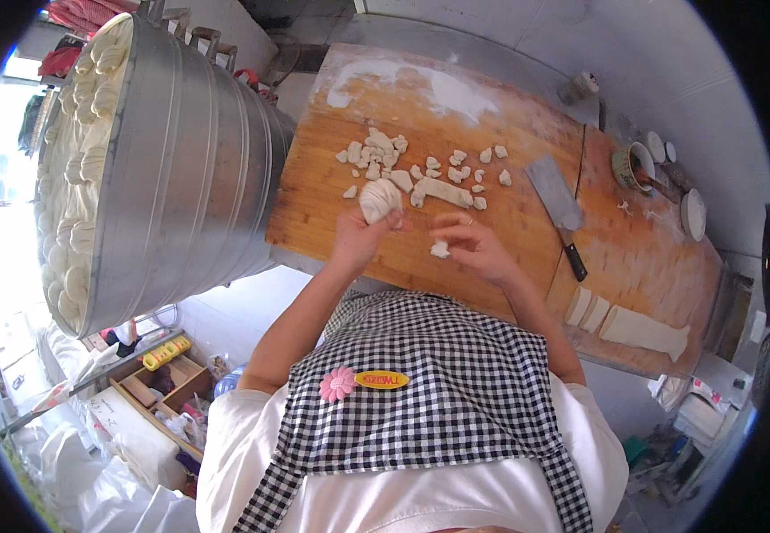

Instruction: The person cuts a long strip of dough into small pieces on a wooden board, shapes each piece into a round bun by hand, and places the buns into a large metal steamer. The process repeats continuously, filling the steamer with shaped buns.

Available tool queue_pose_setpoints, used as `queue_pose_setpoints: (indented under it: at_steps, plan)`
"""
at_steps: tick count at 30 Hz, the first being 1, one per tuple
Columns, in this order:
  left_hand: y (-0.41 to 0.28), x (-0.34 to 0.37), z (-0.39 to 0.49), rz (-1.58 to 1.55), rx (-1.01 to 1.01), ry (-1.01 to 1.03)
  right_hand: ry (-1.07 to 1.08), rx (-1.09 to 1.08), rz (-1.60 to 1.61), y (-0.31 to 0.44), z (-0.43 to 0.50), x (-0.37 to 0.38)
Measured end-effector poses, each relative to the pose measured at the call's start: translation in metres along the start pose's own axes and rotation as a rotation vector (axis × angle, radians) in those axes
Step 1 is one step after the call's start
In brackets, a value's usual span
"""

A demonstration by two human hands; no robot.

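Observation:
My left hand (pixel 360 234) holds a layered, twisted dough roll (pixel 380 200) over the wooden board (pixel 385 256). To its right, my right hand (pixel 468 246) has a small torn dough piece (pixel 439 249) at its fingertips. Beyond both hands lie many small dough lumps (pixel 380 150) and a short dough strip (pixel 447 192). A cleaver (pixel 553 193) with a black handle rests across the board's seam. Near the right front of the board are cut dough slices (pixel 578 306) beside a longer flat dough strip (pixel 645 330).
At the left stands a large round metal steamer (pixel 185 153), its layer of shaped dough rolls (pixel 92 166) facing left. White flour (pixel 458 93) is spread at the board's far edge. A patterned pot (pixel 631 166) and small bowls (pixel 693 213) stand at the right. A wooden drawer (pixel 185 386) is at lower left.

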State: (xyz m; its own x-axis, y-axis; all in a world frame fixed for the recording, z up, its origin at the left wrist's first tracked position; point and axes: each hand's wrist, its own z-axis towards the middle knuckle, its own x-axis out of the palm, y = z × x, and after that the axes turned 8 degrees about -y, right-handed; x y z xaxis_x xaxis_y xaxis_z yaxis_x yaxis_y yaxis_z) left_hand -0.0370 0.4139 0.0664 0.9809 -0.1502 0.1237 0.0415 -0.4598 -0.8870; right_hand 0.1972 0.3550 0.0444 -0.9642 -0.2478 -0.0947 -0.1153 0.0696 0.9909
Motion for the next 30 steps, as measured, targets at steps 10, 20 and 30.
queue_pose_setpoints:
  at_steps: [10, 20, 30]
  plan:
    - [-0.015, -0.012, -0.012, 0.039, -0.121, 0.726, 0.598, -0.242, -0.083, 0.107, 0.06, -0.001]
    - [0.043, -0.062, -0.07, -0.048, -0.297, -0.043, -0.509, -0.064, -0.688, 0.009, 0.229, -0.094]
    - [0.072, -0.068, -0.111, -0.08, -0.357, -0.074, -0.551, -0.008, -1.067, -0.071, 0.228, -0.128]
